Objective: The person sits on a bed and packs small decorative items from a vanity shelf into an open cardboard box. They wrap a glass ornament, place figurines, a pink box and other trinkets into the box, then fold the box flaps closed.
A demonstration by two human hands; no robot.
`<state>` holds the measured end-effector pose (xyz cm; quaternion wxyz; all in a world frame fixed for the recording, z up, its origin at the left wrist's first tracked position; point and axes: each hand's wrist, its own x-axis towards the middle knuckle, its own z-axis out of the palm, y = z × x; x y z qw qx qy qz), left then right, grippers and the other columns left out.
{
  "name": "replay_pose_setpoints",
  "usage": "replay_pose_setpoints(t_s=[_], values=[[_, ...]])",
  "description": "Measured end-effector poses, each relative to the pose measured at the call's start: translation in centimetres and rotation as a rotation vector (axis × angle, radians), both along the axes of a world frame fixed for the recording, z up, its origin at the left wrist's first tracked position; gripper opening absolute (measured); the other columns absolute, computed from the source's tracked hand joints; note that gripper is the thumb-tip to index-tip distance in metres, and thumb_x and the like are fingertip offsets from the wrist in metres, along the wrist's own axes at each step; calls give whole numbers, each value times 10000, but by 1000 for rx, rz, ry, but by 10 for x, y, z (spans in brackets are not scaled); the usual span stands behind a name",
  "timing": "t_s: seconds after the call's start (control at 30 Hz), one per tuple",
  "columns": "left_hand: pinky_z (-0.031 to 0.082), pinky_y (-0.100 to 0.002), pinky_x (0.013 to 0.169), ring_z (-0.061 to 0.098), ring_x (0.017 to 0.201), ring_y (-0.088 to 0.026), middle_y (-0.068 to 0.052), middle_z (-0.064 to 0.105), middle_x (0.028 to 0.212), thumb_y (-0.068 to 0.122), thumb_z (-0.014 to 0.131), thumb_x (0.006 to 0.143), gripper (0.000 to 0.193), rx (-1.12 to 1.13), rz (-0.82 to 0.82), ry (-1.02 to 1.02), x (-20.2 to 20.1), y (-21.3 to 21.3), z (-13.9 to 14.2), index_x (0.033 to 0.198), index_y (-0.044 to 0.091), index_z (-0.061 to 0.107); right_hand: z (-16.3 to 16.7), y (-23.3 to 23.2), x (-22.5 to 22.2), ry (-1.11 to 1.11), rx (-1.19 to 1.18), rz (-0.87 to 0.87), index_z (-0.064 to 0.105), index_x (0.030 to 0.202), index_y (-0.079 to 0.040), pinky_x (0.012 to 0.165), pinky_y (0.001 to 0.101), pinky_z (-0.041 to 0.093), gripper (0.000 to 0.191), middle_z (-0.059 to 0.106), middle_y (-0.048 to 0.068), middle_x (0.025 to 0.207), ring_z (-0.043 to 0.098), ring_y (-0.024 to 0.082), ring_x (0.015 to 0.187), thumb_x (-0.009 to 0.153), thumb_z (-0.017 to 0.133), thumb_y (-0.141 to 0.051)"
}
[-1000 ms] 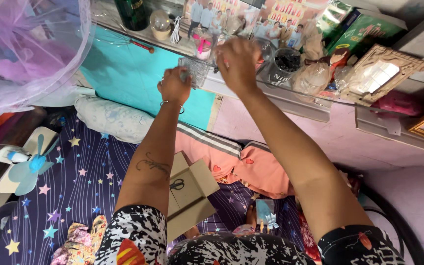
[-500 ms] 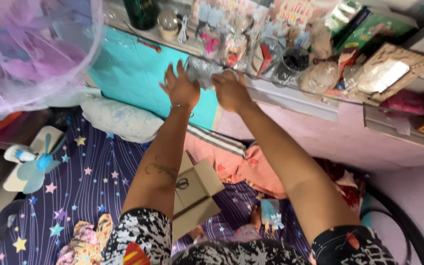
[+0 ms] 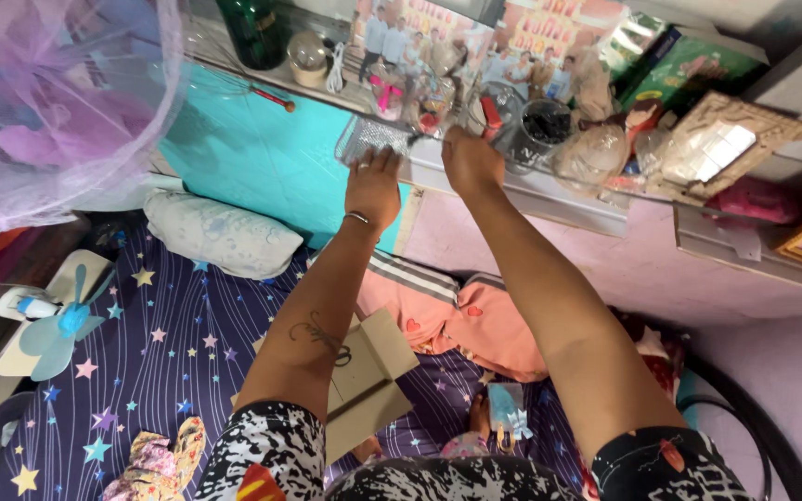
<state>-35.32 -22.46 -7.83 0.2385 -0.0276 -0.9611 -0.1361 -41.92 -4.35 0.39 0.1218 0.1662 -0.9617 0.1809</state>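
Silvery pouch (image 3: 370, 139), seemingly pinched by left hand (image 3: 373, 188), now farther from right hand (image 3: 472, 160).

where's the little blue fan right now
In the head view the blue fan lies at the far left, on the edge of the star-patterned bedsheet, below the purple net and left of the pale pillow, well away from both hands.

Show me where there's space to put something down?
The starry bedsheet is bare between the pillow, the small fan and the cardboard box. The shelf by both hands is crowded with jars and packets.
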Motion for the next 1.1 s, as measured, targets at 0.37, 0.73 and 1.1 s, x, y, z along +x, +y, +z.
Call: replay_pose_setpoints(t_s=[0.37, 0.73, 1.1], values=[[333, -580, 1184, 483, 1413, -372, -165, 548, 1515, 196, 534, 977, 494, 135, -76, -86, -21, 40, 8, 1456, 74, 543, 7, 6, 7, -28, 3, 34, 670, 1041, -190, 773, 542, 535, 142, 736, 162, 929, 698, 411, 887, 978, 575, -275], [9, -785, 1118, 287, 1468, -457, -189, 413, 1592, 385, 636, 921, 510, 248, 314, -6, -14, -12, 3, 1378, 166, 572, 6, 13, 9, -84, -14, -4, 664, 1055, -199, 787, 532, 541, 157, 732, 134, 989, 698, 393, 918, 984, 573, -305], [409, -612, 1034, 670, 1091, -389, -119, 749, 1144, 563, 640, 864, 502, 692, 466, -275, -31, -48, 33, 1129, 151, 753, 10, 15, 11, -4, -68, -6, 684, 997, -204, 716, 534, 537, 139, 715, 135, 961, 696, 386, 868, 960, 602, -310]])
